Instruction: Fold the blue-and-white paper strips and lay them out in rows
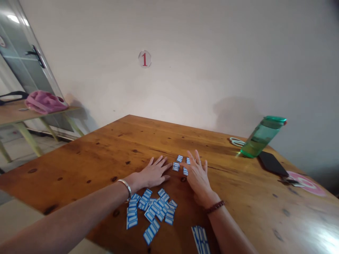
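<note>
My left hand lies flat on the wooden table, fingers spread, its fingertips just left of a small group of blue-and-white paper pieces. Over the right side of that group is my right hand, its fingers apart and its thumb side close to the pieces. It partly covers some of them, and whether it touches one I cannot tell. Nearer to me, below my left hand, a loose overlapping pile of blue-and-white printed strips is scattered. Another few strips lie fanned by my right forearm.
A green bottle stands at the right, beside a white cable, a dark flat case, keys and a pink round mat. A second table at the left bears a pink cloth item.
</note>
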Action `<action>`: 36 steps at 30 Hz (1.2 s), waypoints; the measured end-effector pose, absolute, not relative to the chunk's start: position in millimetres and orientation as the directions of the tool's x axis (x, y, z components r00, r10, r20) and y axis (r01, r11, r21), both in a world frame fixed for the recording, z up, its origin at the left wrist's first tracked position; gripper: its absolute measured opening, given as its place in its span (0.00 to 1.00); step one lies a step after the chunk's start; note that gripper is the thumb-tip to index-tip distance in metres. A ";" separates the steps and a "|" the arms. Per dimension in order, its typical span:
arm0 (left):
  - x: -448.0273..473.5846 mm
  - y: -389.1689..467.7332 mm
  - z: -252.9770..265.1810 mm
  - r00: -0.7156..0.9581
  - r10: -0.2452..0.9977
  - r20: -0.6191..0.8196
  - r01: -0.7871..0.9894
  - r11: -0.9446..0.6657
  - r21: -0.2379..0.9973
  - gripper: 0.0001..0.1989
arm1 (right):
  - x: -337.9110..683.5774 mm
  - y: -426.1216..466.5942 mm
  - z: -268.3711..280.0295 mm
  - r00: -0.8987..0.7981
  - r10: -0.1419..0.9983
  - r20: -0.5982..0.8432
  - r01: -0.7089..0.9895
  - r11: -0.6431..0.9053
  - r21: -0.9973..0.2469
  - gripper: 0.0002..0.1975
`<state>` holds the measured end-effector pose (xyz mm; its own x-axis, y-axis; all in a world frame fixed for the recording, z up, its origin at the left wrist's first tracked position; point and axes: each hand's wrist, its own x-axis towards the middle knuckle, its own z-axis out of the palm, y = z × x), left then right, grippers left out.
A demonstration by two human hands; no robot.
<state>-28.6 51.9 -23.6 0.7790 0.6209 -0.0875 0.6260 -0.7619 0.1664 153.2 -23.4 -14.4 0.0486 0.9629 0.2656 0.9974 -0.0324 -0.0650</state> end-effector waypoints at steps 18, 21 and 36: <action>-29.7 46.7 -17.8 0.768 0.632 -0.098 0.636 -0.738 0.224 0.29 | 153.9 -23.1 -13.7 0.059 0.979 0.193 0.998 -0.051 -0.043 0.24; -28.6 45.5 -16.2 0.765 0.634 -0.108 0.641 -0.735 0.222 0.30 | 153.4 -23.8 -12.6 0.058 0.979 0.197 0.998 -0.050 -0.041 0.24; -24.7 46.4 -17.8 0.762 0.637 -0.121 0.647 -0.734 0.209 0.29 | 154.2 -22.8 -15.1 0.034 0.976 0.215 0.999 -0.033 -0.009 0.26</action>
